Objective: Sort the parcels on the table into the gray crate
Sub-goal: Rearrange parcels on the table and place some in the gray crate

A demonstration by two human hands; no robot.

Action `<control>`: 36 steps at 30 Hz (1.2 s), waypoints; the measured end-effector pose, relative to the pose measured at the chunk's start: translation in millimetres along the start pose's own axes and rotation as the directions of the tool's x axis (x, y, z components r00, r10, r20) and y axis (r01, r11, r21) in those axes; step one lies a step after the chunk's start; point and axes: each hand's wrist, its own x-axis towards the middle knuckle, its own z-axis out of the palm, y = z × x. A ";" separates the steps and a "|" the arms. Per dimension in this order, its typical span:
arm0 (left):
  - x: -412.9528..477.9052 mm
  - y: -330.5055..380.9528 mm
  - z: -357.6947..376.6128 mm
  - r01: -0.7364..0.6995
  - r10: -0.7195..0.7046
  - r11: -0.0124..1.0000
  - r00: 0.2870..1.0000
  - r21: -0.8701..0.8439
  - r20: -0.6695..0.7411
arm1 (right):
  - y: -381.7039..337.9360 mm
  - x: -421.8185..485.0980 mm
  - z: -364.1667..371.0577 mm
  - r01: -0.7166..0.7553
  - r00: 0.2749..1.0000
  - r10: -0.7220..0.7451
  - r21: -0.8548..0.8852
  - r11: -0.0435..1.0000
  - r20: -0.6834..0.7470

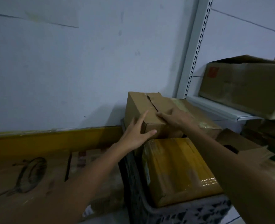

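Crate: dark lattice walls, at 5 o'clock in the view; near corner cut off by the frame edge; holds a yellow parcel lying flat at its near end, wrapped in glossy tape.
Box: plain brown, at 12 o'clock from the yellow parcel, at the crate's far end; top seam split open; whether it sits inside the crate or on the rim I cannot tell.
Taped parcel: at 3 o'clock from the box, touching it; partly hidden by the right arm.
Left grip: released; fingers straight and spread, touching the box's near left corner.
Right grip: released; lying flat on the box's top, fingertips by the seam.
Shelf: at 3 o'clock; bears a large carton.
Surface: at 8 o'clock; carries flattened cardboard with a dark drawing.
Writing: red square mark on the carton, print too blurred to read; label strip on the yellow parcel's left side, unreadable.
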 end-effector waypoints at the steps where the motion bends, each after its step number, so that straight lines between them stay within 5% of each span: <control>1: 1.2 3.1 6.8 -0.002 0.000 0.999 0.999 -0.054 -0.035 | 1.4 1.1 0.7 0.013 0.999 -0.012 0.019 1.000 -0.035; 5: -0.9 8.8 13.6 -0.022 -0.004 0.982 0.990 -0.186 -0.138 | 7.7 2.1 2.4 0.090 0.991 -0.064 0.233 0.968 -0.117; 13: -6.7 24.2 -34.2 -0.127 0.023 0.949 0.940 -0.287 -0.341 | -40.8 6.9 -42.4 0.282 0.941 -0.172 0.392 0.876 -0.291; 18: -24.9 37.0 -115.1 -0.281 0.186 0.953 0.840 -0.115 -0.510 | -98.9 8.6 -66.5 0.355 0.934 -0.203 0.715 0.602 -0.293; 22: -67.6 14.1 -174.4 -0.174 0.170 0.983 0.794 0.050 -0.584 | -163.9 -3.3 -30.3 0.292 0.922 -0.373 0.821 0.490 -0.105; 29: -185.8 -62.1 -245.0 0.170 -0.042 0.980 0.686 0.103 -0.727 | -285.7 -68.9 74.5 0.226 0.745 -0.651 0.866 0.447 0.142; 36: -248.2 -133.5 -276.7 0.343 -0.202 0.938 0.634 0.037 -0.746 | -351.9 -111.6 149.7 0.274 0.669 -0.702 0.798 0.536 0.242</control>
